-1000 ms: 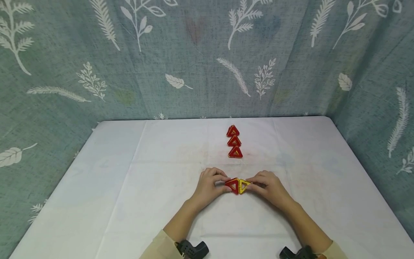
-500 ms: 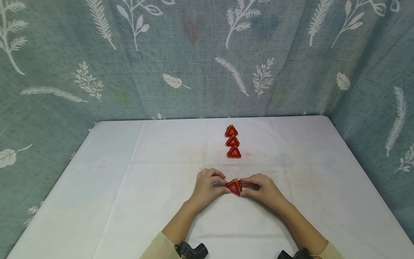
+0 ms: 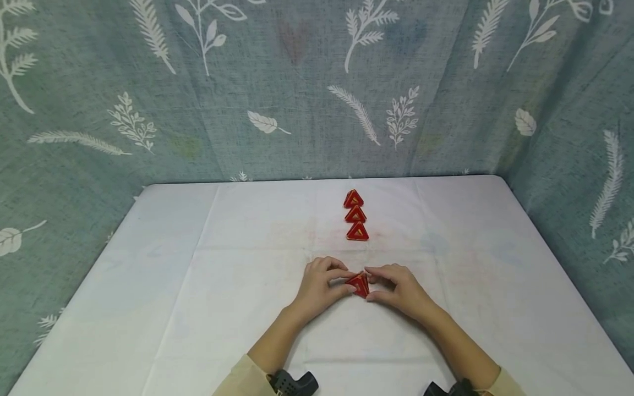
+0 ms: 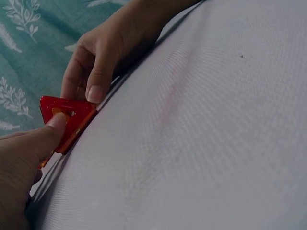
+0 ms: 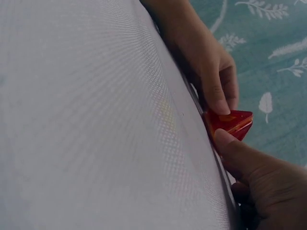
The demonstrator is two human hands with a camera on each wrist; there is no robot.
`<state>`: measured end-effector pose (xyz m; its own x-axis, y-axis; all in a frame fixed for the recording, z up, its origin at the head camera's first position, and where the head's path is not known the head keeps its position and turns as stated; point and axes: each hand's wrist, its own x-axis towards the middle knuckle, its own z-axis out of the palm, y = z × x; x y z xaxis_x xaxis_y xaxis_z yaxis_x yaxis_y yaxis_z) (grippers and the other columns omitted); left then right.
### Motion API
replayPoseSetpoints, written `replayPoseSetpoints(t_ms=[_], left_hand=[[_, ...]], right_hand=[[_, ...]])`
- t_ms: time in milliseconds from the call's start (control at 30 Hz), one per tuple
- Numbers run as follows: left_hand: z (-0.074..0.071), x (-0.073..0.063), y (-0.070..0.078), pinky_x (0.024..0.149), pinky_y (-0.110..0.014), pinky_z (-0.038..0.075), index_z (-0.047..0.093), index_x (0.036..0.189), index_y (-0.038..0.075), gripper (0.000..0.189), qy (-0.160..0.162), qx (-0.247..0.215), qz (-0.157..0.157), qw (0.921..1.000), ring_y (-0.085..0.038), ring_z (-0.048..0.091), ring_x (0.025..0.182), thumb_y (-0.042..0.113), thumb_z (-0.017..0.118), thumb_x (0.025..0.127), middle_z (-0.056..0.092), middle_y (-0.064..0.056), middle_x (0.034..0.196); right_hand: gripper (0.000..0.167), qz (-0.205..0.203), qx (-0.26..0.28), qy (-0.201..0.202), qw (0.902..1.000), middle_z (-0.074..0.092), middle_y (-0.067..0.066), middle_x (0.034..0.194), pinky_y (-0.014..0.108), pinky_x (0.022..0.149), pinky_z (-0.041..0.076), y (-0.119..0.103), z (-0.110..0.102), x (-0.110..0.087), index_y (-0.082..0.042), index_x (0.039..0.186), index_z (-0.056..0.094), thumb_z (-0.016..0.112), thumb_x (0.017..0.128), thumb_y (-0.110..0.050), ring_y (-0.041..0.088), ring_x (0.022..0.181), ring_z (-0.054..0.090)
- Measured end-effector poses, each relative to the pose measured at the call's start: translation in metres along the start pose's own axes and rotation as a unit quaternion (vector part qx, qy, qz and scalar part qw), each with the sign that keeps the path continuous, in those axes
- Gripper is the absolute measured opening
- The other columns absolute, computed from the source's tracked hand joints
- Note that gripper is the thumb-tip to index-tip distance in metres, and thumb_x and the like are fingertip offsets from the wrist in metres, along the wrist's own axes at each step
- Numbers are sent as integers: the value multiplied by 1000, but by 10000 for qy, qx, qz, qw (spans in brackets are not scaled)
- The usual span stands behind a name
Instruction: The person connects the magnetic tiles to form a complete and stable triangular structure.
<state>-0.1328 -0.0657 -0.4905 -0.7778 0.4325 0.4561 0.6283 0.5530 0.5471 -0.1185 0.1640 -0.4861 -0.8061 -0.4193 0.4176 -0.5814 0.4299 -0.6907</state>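
Note:
A small pyramid of red translucent triangular tiles (image 3: 361, 286) with yellow showing inside stands on the white cloth between my hands. My left hand (image 3: 323, 283) pinches its left side, thumb pressed on the red face in the left wrist view. From the right, my right hand (image 3: 403, 290) holds the other side between thumb and fingertips. In the right wrist view the right thumb (image 5: 231, 139) lies against the edge of the pyramid (image 5: 242, 123), where two red faces meet along an orange seam. The fingers behind the pyramid are partly hidden.
Three similar red pyramids stand in a row beyond my hands: a near one (image 3: 358, 233), a middle one (image 3: 355, 215) and a far one (image 3: 353, 199). A white cloth (image 3: 238, 286) covers the table. Behind its far edge hangs a green leaf-patterned curtain (image 3: 297, 148).
The yellow inner face of the right-hand tile, visible a second ago, has folded in against the red part. My right hand has moved slightly left with it; the left hand has stayed in place.

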Motion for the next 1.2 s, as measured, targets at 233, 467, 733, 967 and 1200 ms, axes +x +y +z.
replayPoseSetpoints(t_ms=[233,467,733,967,1200], left_hand=[[-2,0,2,85,-38,36,77,93,15,24,-227,6,293,9993,-17,48,96,29,78,73,56,1,97],[-1,0,2,85,-37,36,76,95,16,32,-308,368,272,9985,-17,47,97,36,79,70,54,1,98],[1,-2,4,82,-35,36,74,86,17,32,-8,459,9,9989,-15,47,91,38,83,64,55,3,94],[1,-1,9,82,-34,36,71,88,13,30,-90,484,38,9988,-17,47,94,33,81,67,55,0,96],[1,-1,3,85,-35,37,72,91,14,29,-298,308,-77,9991,-16,47,96,33,80,71,56,1,98]], right_hand=[[49,59,-340,-84,9994,67,-3,92,31,73,39,0,1,-1,-8,111,71,84,66,-23,10,81,54],[52,-280,-653,16,9975,64,-1,89,30,71,39,3,3,-1,-6,108,72,85,62,-24,9,79,52],[54,-410,-1106,149,9929,60,-3,85,29,70,38,3,5,-3,-7,107,72,87,61,-31,8,77,49],[49,-390,-1408,344,9887,61,-3,85,33,72,40,-2,8,-3,-7,105,71,87,63,-28,8,78,50],[51,-366,-1352,362,9895,61,-2,85,34,74,39,-2,9,-2,-7,105,71,87,62,-30,9,78,50]])
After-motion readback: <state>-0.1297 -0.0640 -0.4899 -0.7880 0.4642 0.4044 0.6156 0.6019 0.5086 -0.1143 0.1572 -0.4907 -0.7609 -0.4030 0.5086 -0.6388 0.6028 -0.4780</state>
